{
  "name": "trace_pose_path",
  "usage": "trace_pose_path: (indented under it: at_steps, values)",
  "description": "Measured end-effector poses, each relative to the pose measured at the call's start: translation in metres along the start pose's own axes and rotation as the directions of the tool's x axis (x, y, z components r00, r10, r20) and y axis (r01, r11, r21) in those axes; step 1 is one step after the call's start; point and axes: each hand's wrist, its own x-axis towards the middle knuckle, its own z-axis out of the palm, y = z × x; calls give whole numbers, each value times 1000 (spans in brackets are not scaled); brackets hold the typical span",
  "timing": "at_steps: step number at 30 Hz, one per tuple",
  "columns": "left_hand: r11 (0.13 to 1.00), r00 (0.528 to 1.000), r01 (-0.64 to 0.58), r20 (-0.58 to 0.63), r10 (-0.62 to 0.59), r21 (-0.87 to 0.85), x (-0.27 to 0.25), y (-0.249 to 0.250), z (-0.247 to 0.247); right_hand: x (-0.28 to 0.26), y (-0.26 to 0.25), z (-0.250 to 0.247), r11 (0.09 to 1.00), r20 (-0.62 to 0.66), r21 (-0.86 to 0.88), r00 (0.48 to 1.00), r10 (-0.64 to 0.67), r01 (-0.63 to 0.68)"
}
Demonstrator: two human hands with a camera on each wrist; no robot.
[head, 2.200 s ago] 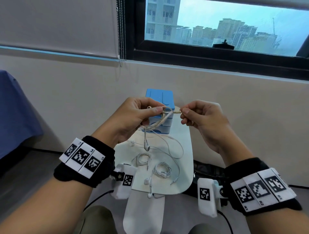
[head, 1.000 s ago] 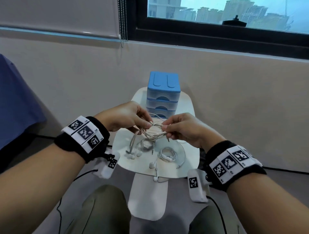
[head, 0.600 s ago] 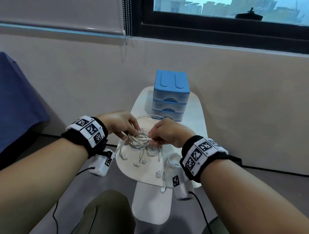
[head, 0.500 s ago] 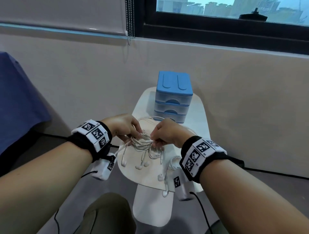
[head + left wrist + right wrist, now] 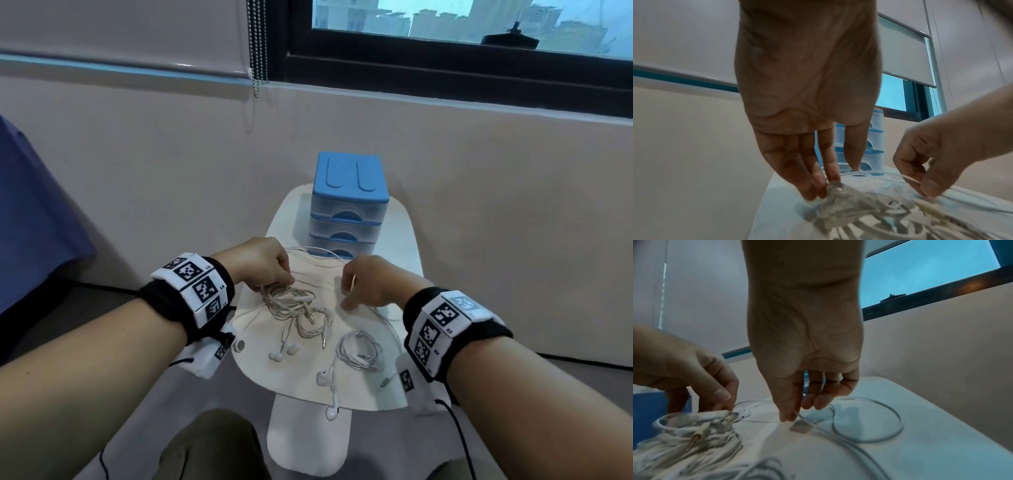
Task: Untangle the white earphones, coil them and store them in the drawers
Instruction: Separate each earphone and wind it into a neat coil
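Earphones in a cream-coloured tangle (image 5: 296, 310) lie on the middle of the small white surface (image 5: 399, 236), their buds (image 5: 284, 351) trailing toward the near edge. The left hand (image 5: 257, 265) comes down on the tangle's far left end, its grip narrow, fingertips (image 5: 818, 186) bunched on the bundled cord and pinching it against the surface. The right hand (image 5: 370, 286) sits just beside the tangle on its right; thumb and forefinger (image 5: 787, 415) pinch a thin white cable (image 5: 867, 418), which loops across the surface behind the fingers. That hand's other fingers are curled loosely above the cable. A second set, the coiled white earphones (image 5: 359, 349), rests near the right wrist, with its buds (image 5: 325, 377) close to the near edge and one bud (image 5: 331, 413) hanging past it. The blue drawers (image 5: 347, 205) stand at the far end of the surface, three tiers, all pushed in. Both wrists wear black bands with printed markers (image 5: 198, 286).
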Motion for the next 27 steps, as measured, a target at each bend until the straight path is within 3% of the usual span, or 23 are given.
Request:
trace_pose_path:
  at_steps: [3,6,8,11,14,18,20,24,27]
  values:
    - [999,999,6,-32,-4,39,-2,4,-5,-2,3,4,1000,-74,19,997,-13,14]
    - [998,991,-34,-130,41,59,-5,11,-15,-10,9,-15,974,-210,224,978,12,36]
    - [993,981,-113,-163,105,-42,-12,20,-22,-18,14,-31,926,-343,367,938,41,93]
    - [952,962,-259,-135,238,-162,-25,41,-31,-37,15,-58,818,-556,508,828,74,268]
    - [924,940,-339,-88,328,-179,-32,63,-31,-67,7,-87,682,-661,596,741,118,424]
    - [922,933,-356,-119,341,-150,-35,84,-26,-106,7,-116,674,-817,520,536,214,525]
    - [927,939,-342,-88,332,-152,-36,91,-20,-121,9,-125,645,-843,515,471,260,565]
    - [957,953,-270,170,250,105,-38,103,-2,-138,8,-130,669,-843,511,466,268,539]
    - [963,940,-248,266,214,103,-36,112,14,-141,7,-127,673,-833,530,466,299,515]
